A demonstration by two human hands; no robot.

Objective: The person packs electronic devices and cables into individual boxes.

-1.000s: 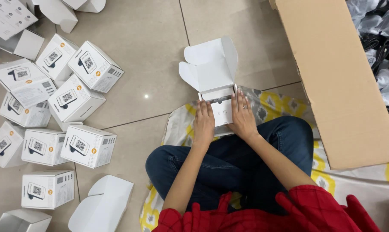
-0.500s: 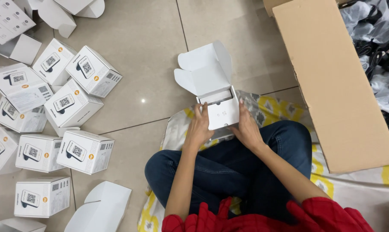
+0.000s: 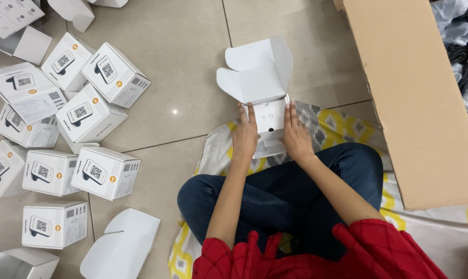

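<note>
left hand [image 3: 244, 135]: clamps the open white box's [image 3: 267, 118] left wall, steadying it.
right hand [image 3: 296, 137]: grips right wall; probably seating the insert.
left floor edge: closed boxes [image 3: 106, 172] stacked aside.

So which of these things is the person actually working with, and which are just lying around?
In hand:
- open white box, lid flaps up
- left hand and right hand, one on each side of it

Lying about:
- closed white boxes scattered on the tiled floor
- empty open box near the knee
- big brown carton on the right
- yellow patterned cloth under the person
</note>
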